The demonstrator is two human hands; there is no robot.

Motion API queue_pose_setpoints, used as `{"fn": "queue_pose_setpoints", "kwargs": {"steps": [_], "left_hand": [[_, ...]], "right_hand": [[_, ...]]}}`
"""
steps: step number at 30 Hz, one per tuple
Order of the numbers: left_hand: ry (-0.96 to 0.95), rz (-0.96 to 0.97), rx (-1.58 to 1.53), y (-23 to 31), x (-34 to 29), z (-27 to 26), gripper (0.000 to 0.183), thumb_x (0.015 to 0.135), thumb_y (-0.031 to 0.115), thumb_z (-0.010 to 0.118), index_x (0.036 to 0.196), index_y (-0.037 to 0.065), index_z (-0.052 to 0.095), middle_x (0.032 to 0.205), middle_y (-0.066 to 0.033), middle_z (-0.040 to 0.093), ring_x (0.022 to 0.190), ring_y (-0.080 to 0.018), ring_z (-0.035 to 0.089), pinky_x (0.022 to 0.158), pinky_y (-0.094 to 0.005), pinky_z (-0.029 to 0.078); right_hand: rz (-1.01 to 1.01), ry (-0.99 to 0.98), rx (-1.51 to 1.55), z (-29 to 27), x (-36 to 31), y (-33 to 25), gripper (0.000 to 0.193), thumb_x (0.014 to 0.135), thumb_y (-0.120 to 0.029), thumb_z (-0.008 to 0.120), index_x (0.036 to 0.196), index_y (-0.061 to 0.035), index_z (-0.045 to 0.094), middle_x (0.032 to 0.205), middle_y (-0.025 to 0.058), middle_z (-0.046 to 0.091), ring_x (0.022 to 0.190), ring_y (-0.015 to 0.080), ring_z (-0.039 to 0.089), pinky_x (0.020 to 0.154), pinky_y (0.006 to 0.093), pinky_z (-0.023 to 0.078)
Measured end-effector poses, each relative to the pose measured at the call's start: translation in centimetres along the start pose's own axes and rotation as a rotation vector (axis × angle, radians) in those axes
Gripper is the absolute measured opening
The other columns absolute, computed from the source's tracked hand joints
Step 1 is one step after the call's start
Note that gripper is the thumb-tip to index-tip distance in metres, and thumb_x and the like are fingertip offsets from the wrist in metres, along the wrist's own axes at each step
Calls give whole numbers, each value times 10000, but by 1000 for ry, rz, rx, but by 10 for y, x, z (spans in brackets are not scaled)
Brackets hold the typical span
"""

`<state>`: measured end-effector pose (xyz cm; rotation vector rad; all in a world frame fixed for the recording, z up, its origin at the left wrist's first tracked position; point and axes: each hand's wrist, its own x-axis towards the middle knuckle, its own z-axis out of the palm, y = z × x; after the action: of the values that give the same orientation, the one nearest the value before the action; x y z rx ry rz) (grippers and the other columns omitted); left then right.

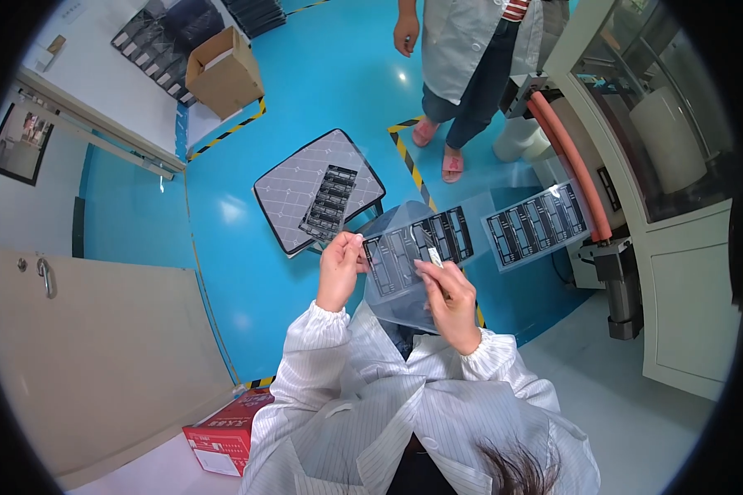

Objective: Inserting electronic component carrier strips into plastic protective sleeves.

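We saw the left hand (338, 268) pinching the left edge of a clear black-printed film (390, 268) that lay between both hands. We noted the right hand (451, 307) closed on a slim white tool (435, 257) over the film. Beyond the left hand, a stool (293, 177) bore a printed sheet (330, 200).

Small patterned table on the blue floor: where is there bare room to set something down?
The patterned table has a bare patch from its left rim across to the black-printed sheets, and another beyond them toward its far corner. It is crowded where the sheets lie, down to the near edge just beyond the left hand.
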<state>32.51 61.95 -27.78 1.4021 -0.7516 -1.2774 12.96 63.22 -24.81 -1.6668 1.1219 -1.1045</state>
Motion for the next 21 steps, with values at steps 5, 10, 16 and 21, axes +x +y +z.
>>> {"fn": "queue_pose_setpoints", "kwargs": {"steps": [5,10,16,21], "left_hand": [[61,56,105,-13,-2,1,217,989,251,462,950,40,496,736,-28,604,543,-46,502,512,-214,471],[136,118,174,-21,-3,-5,215,991,245,459,986,31,477,740,-42,610,488,-52,486,467,-223,472],[117,140,77,-20,-10,-7,244,995,241,449,1074,25,531,750,-19,615,574,-63,558,521,-220,492],[41,82,49,-22,-18,-12,331,1003,299,425,1065,19,592,812,-24,615,688,-76,587,594,-224,511]], "right_hand": [[115,-57,230,-1,0,-2,264,949,-95,505,1177,3,595,942,81,571,675,112,583,568,224,463],[126,-5,413,-2,0,8,309,965,-145,494,1213,25,563,1026,100,580,773,149,633,678,237,500],[199,-129,34,-6,3,2,297,827,-75,667,1113,-6,631,954,63,600,696,101,558,660,240,477],[28,14,-51,29,2,17,191,764,-59,724,933,-4,653,862,117,627,731,250,631,652,325,499]]}}
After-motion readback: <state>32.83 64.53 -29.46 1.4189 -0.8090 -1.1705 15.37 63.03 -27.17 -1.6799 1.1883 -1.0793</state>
